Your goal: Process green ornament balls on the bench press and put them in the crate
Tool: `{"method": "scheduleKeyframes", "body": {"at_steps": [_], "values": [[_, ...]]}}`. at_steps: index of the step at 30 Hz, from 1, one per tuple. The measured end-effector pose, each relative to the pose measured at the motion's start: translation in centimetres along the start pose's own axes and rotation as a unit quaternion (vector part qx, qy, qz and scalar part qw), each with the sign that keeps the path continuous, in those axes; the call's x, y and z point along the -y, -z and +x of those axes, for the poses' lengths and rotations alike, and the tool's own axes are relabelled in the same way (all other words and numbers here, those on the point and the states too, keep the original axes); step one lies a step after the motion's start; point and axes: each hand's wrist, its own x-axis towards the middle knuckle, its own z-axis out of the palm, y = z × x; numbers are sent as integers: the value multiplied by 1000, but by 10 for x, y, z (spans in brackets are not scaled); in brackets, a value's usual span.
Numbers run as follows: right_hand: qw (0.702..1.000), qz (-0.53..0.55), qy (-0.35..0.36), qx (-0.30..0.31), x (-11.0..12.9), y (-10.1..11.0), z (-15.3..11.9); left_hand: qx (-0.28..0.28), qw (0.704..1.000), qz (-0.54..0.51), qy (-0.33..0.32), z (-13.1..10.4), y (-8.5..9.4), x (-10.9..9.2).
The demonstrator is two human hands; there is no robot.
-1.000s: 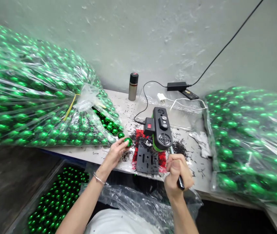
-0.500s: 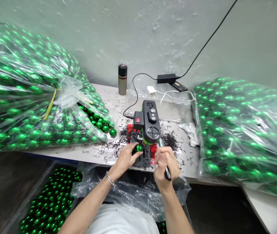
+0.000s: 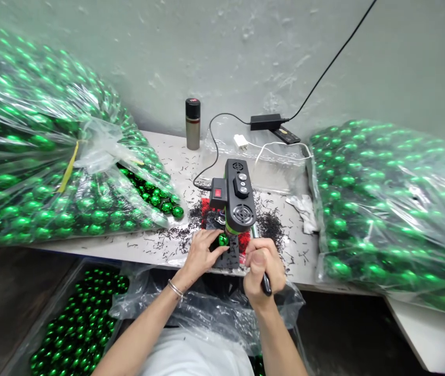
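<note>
My left hand point(image 3: 202, 250) pinches a small green ball point(image 3: 223, 239) in its fingertips and keeps it seated on the black plate point(image 3: 230, 255) right under the head of the little drill press point(image 3: 237, 201). My right hand point(image 3: 260, 263) is wrapped shut around the black lever point(image 3: 264, 282) on the far side of the machine from the ball. By my reading this is the drilling step: the ball is in place under the bit and the lever is ready to be pulled. The next move calls for a steady pinch so the slick ball does not spin or roll, and an even pull on the lever. Black shavings point(image 3: 271, 225) are scattered on the counter point(image 3: 155, 248) just beyond both grips. An open bag of balls point(image 3: 50, 177) lies out past my left hand, another bag point(image 3: 386, 203) out past my right, and a bin of balls point(image 3: 77, 324) sits below my left forearm.
</note>
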Motion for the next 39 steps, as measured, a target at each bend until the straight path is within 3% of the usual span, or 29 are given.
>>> {"method": "scheduleKeyframes", "body": {"at_steps": [10, 16, 22, 25, 30, 32, 36, 39], "values": [[998, -18, 57, -31, -34, -13, -38, 6, 999, -40, 1, 0, -3, 2], [996, -15, 57, -62, -41, -19, -47, 5, 999, -44, 0, 0, -2, 1], [994, -37, 103, -16, -50, -19, -51, 6, 999, -47, 1, -1, -3, 2], [995, -24, 89, -31, -42, -15, -42, 2, 999, -48, -3, 0, -5, 3], [999, 8, -10, -33, -3, -3, -3, -33, 998, -51, -3, -2, -3, 1], [999, 11, -27, -26, 7, 0, 10, -28, 998, -52, -19, -14, 4, -3], [999, 12, -19, -38, 10, -2, 13, 45, 993, -25, -102, -53, 24, -14], [998, 23, -8, -58, 5, -6, 7, 36, 993, 14, -115, -65, 37, -11]]}}
